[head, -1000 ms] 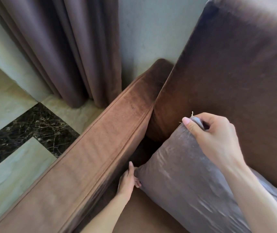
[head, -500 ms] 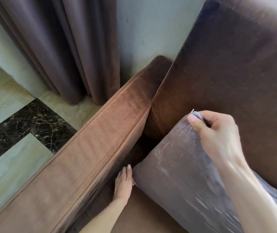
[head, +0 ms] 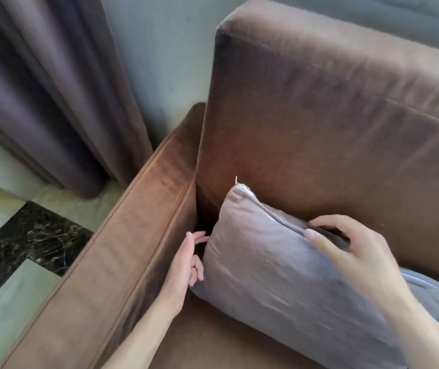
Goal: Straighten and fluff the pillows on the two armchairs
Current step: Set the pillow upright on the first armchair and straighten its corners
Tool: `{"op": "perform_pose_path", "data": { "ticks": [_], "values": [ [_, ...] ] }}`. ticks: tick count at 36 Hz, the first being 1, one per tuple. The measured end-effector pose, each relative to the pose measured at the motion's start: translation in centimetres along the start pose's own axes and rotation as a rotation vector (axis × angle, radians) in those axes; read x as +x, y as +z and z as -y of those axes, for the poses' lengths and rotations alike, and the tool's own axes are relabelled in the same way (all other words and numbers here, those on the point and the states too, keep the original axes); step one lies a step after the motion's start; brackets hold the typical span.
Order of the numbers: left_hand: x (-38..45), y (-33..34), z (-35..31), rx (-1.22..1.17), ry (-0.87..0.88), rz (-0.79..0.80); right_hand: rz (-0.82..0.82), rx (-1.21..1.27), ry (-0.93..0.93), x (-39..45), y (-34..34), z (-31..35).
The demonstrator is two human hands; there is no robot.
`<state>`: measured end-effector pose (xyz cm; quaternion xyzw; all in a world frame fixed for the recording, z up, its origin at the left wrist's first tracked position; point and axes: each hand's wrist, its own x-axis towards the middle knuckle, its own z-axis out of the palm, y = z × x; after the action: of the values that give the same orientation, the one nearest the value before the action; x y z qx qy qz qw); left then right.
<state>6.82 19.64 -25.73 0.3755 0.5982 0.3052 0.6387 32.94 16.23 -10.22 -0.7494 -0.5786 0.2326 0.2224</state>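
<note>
A grey-mauve satin pillow (head: 266,275) stands tilted on the seat (head: 207,339) of a brown velvet armchair, leaning on its back cushion (head: 319,115). Its top left corner, with a loose thread, points up. My right hand (head: 351,251) grips the pillow's top edge, thumb in front and fingers behind. My left hand (head: 186,265) sits in the gap between the left armrest (head: 122,249) and the pillow. Its fingers are loosely spread and touch the pillow's left side. The pillow's right end runs out of view.
A dark mauve curtain (head: 53,89) hangs to the floor left of the armchair, against a pale wall (head: 165,49). The floor (head: 26,241) is light tile with a dark marble band. The armrest closes off the seat's left side.
My right hand slid from the pillow's top left corner to the right along the top edge. My left hand rose from the bottom corner up the pillow's left side. The view pulled back.
</note>
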Motion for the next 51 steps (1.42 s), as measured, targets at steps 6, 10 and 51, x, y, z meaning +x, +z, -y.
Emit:
{"op": "perform_pose_path", "data": {
  "ticks": [6, 10, 51],
  "values": [
    [-0.9, 2.8, -10.5, 0.013, 0.325, 0.201, -0.140, -0.163, 0.152, -5.5, -5.4, -6.6],
    [-0.1, 4.3, -13.3, 0.153, 0.383, 0.138, -0.250, -0.355, 0.291, -7.9, -7.6, -11.2],
    [-5.4, 13.3, 0.8, 1.368, 1.100, -0.157, -0.462, -0.508, -0.107, -9.2, 10.9, -8.1]
  ]
}}
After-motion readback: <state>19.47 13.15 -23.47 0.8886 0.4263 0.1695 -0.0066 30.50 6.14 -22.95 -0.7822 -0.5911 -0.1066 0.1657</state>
